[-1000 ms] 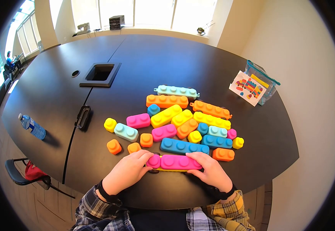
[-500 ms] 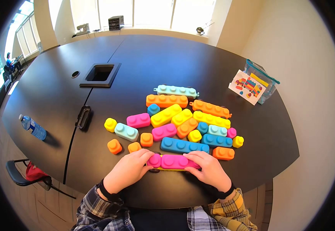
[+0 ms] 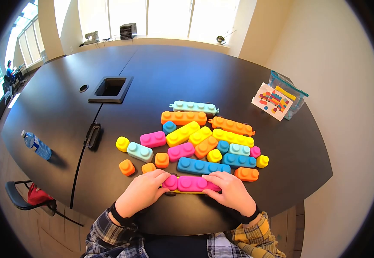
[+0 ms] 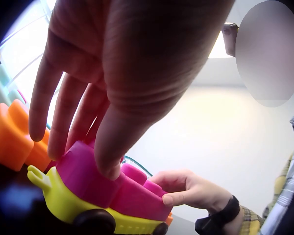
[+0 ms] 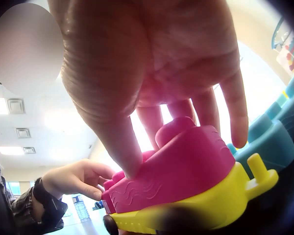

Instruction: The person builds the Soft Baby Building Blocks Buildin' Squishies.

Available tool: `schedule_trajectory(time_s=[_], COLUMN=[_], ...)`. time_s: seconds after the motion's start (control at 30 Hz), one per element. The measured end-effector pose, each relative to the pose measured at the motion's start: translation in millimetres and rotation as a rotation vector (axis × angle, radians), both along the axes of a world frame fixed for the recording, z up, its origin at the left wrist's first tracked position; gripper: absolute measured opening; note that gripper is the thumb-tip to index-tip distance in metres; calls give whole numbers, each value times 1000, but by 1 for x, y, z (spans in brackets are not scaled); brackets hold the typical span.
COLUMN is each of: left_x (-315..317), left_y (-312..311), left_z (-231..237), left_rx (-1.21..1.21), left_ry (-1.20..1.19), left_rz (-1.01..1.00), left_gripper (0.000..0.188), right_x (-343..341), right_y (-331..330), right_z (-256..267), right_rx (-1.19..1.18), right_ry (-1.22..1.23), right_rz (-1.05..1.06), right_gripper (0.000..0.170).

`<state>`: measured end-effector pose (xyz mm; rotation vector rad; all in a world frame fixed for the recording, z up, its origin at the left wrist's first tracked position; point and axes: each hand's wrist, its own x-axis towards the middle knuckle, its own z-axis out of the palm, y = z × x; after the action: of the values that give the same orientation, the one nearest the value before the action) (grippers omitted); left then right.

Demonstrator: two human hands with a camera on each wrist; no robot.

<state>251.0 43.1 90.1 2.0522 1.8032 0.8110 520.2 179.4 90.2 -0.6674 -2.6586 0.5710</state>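
Observation:
A yellow wheeled base (image 4: 63, 199) sits at the near edge of the block group, bearing a short pink block (image 3: 170, 182) and a longer pink block (image 3: 191, 183) end to end. With thumb and fingers, my left hand (image 3: 143, 192) pinches the short one from both sides. My right hand (image 3: 233, 193) grips the longer block near its right end, thumb on the near side, fingers beyond. One dark wheel (image 4: 94, 221) shows under the base in the left wrist view. Just beyond the hands lies a long blue block (image 3: 204, 165).
Loose blocks spread ahead, among them an orange block (image 3: 246, 174) by the right hand. Behind them stand a light-blue wheeled base (image 3: 194, 107) and an orange one (image 3: 232, 126). A picture card (image 3: 272, 101) leans on a clear bag (image 3: 296, 103); a water bottle (image 3: 37, 145) stands left.
My right hand has slid slightly left along the longer pink block. The left hand keeps its grip on the short one. The head view has tilted a little.

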Motion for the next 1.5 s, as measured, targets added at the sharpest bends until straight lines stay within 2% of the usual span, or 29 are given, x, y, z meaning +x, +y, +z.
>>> schedule_trajectory(time_s=[0.37,0.43,0.63,0.97,1.03,1.07,1.13,1.2,1.3,1.4,1.5], left_x=[5,5,5,4,3,-1,-18,-35,-82,-137,-162], left_y=[-4,-3,-3,-3,-3,-3,0,-4,1,13,25], left_z=[3,0,3,2,5,5,8,29,36,13,-12], left_rx=[-38,-22,-31,-11,-94,-94,60,70,128,32,-9], left_ry=[140,122,97,87,69,70,-3,-35,60,202,311], left_rz=[74,70,64,51,45,48,-72,68,215,260,265], left_gripper=[35,36,36,36,39,39,44,47,50,65,69], right_x=[11,16,25,23,23,23,23,23,22,21,20], right_y=[-2,-3,0,-5,-7,-7,-4,-5,-6,-8,-8], right_z=[3,5,2,0,3,2,-2,0,0,-1,-1], right_rx=[53,-3,-131,-98,-129,-129,-61,-82,-104,-98,-94], right_ry=[1,80,76,93,64,65,74,71,66,64,68], right_rz=[-7,-75,-109,-123,-146,-142,-118,-123,-134,-133,-134], right_gripper=[45,43,35,34,35,35,34,35,35,35,35])
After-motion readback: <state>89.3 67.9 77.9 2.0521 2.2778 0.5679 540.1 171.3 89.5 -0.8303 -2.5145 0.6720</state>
